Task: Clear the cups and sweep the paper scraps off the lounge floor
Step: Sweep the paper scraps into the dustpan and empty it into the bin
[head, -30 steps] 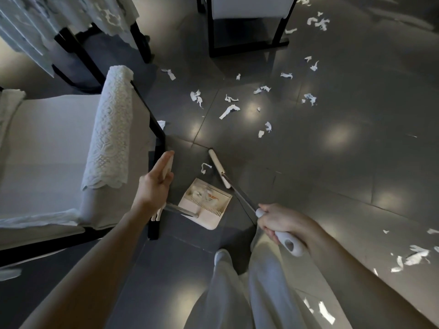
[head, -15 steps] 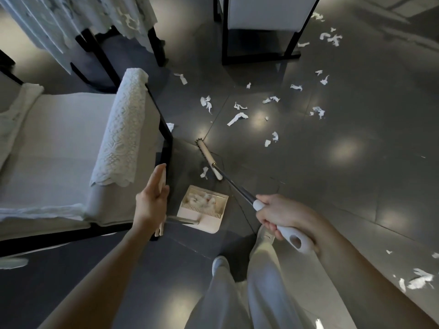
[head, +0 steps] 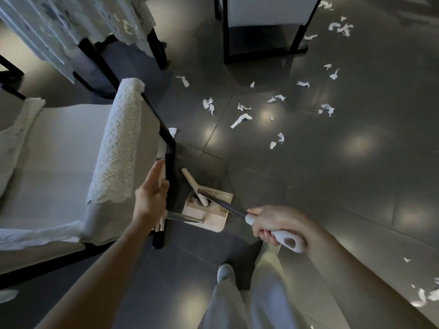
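Head view, right hand (head: 278,224) fingers (head: 264,235) clamped on broom (head: 223,205), left hand (head: 152,198) fingers hidden, perhaps gripping dustpan (head: 209,218)

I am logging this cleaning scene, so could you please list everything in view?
paper scraps: many, white, scattered on floor ahead and right
dustpan: one, beige, on floor beside armchair leg, scraps inside
broom: one, cream head, dark shaft; head in dustpan
armchair: one, pale, black frame, left
lace cover: one, white, over armchair arm
table: one, black legs, lace cloth, upper left
second chair: one, white, black frame, top
floor: dark grey tiles
left hand: one, holds dustpan handle
right hand: one, grips broom's white grip
legs: pale trousers, bottom centre
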Demonstrator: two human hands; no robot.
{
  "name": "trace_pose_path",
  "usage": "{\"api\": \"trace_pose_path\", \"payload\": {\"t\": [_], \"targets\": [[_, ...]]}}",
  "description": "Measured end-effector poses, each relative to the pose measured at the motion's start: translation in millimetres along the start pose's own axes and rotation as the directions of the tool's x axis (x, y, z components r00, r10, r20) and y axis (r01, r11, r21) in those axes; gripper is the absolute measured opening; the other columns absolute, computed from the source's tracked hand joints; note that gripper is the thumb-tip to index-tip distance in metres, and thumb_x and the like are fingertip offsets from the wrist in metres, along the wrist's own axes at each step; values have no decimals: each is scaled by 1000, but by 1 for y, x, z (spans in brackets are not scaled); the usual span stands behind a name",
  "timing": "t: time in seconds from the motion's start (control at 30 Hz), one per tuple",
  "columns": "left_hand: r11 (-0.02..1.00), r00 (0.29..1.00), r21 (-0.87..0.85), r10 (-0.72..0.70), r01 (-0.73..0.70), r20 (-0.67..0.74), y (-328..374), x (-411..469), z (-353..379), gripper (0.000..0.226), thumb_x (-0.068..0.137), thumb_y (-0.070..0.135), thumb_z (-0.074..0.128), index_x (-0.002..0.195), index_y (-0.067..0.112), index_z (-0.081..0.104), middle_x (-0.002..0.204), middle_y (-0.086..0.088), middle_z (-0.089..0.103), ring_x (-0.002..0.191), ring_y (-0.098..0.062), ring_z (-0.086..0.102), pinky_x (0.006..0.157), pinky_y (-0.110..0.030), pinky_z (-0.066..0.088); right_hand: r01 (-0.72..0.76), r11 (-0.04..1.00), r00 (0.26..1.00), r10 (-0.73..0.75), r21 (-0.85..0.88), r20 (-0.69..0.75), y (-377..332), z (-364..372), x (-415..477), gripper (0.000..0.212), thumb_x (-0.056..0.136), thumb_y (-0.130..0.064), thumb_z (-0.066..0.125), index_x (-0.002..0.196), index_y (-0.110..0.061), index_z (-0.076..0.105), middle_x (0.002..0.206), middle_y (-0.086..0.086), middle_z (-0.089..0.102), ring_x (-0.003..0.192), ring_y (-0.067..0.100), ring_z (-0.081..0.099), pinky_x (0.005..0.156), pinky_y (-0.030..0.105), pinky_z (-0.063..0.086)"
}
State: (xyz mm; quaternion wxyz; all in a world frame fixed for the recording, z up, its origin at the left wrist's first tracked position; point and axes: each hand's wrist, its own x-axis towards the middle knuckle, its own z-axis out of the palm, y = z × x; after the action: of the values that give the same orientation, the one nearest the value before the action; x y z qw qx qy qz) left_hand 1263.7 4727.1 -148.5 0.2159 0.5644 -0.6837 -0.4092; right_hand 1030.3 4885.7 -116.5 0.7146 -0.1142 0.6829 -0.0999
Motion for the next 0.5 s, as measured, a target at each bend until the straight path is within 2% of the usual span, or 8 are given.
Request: {"api": "trace_pose_path", "payload": {"t": [0.07,0.13,0.17,0.27,0.33,0.43,0.47,0.5], "targets": [[1000,1000,-9,4,-4,30,5,2,6,56,96,9,50,140,44,42,109,-2,69,84,-13,63,85,-28,51,32,999,999,-33,-41,-16,9,-4,-17,69,84,2,49,144,-32,36,54,2,51,37,4,41,35,17,35],[998,995,0,61,-61,75,19,8,19,60,96,6,51,138,47,40,118,26,59,104,3,55,88,-5,40,67,995,997,-70,-76,-38,18,-15,-33,73,83,0,48,146,-33,30,64,6,53,42,7,42,40,19,37],[996,991,18,91,-93,102,26,11,25,60,96,5,52,138,45,39,126,30,49,114,12,44,89,4,31,78,993,994,-84,-91,-63,22,-21,-40,72,83,-1,47,145,-33,31,66,7,54,44,8,43,42,21,37],[983,976,100,138,-156,168,49,27,38,59,95,5,54,137,45,41,135,18,41,117,20,30,86,10,24,116,990,981,-126,-78,-149,30,-48,-53,52,79,-3,45,124,-29,46,59,6,52,41,11,43,43,23,38],[971,972,145,163,-188,170,64,39,42,61,95,5,55,131,52,40,133,17,44,117,15,36,88,8,25,136,988,971,-146,-67,-190,33,-71,-60,42,78,-5,44,113,-28,48,54,4,51,41,13,44,45,25,39],[958,975,205,176,-201,133,75,52,35,64,95,10,56,132,60,42,129,13,54,114,-4,54,99,-17,38,161,982,958,-179,-96,-224,33,-109,-62,70,78,-7,45,142,-32,32,60,6,59,47,16,52,47,26,44],[959,980,212,166,-187,113,75,57,30,60,96,13,56,132,60,42,122,8,63,102,-10,63,93,-23,47,172,981,954,-189,-94,-232,31,-122,-62,77,78,-8,47,146,-36,25,63,7,61,50,16,54,48,27,45],[964,983,203,155,-172,99,75,61,25,57,97,16,55,131,60,42,104,4,70,80,-12,68,77,-24,54,178,981,950,-192,-79,-244,28,-133,-62,79,77,-8,48,147,-37,24,66,8,62,52,17,56,50,28,46]]}}
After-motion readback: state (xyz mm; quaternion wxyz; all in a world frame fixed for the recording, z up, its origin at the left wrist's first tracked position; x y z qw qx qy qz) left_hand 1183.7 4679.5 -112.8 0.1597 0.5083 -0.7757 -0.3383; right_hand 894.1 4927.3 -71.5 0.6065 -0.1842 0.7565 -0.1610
